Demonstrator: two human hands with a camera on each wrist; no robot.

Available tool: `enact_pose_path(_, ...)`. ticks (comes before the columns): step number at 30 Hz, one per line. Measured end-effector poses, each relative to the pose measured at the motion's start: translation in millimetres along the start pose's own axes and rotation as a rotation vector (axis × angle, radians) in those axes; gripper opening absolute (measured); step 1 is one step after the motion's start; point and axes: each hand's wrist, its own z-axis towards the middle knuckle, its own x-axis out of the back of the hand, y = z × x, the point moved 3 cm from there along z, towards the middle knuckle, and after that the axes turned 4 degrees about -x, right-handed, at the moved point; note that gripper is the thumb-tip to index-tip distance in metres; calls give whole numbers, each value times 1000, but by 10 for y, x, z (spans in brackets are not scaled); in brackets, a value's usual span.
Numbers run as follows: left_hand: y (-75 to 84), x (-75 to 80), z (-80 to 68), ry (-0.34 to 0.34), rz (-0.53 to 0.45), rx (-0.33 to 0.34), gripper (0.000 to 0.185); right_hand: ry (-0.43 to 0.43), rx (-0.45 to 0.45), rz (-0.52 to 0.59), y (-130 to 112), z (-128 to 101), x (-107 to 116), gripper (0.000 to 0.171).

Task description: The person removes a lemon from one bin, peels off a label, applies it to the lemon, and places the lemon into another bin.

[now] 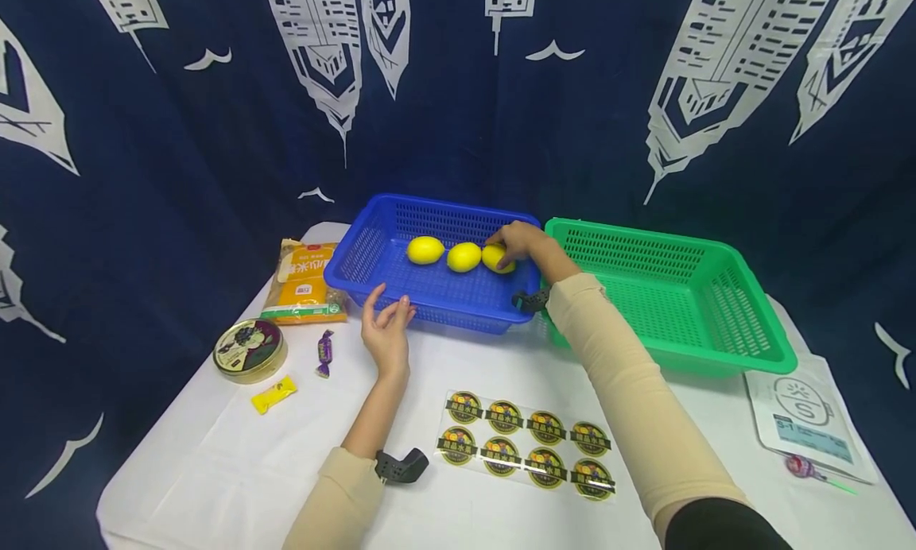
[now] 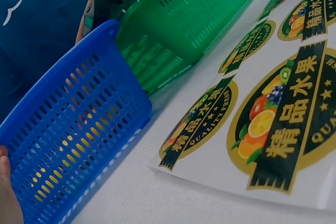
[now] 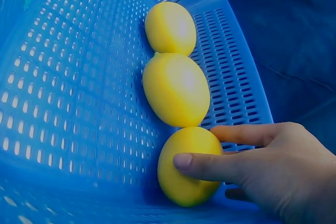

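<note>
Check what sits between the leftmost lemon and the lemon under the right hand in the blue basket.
One more lemon, mid-row in the blue basket. The right wrist view shows it touching the leftmost lemon and the lemon the right hand grips.

Three lemons (image 1: 463, 256) in a row inside the left basket (image 1: 372, 252) (second basket (image 1: 716, 296) just right), sticker sheet (image 1: 525, 443) in front.

Light falls evenly from above in the head view, bright on the white worktop (image 1: 215, 470) and soft on the dark curtain (image 1: 143, 176) behind; shadows under the arms are faint. The wide lens bends the scene at its left and right edges. The left wrist view is sharp on the near sticker sheet (image 2: 273, 129) (the far end slightly soft). The right wrist view carries a bluish cast, with a gentle sheen on the lemons (image 3: 176, 88).
</note>
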Motion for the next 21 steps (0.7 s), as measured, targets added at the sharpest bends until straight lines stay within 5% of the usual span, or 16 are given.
enact_pose_path(21,16,11,17,-11,48,-9,47,7,-25,19,-44,-21,3,58)
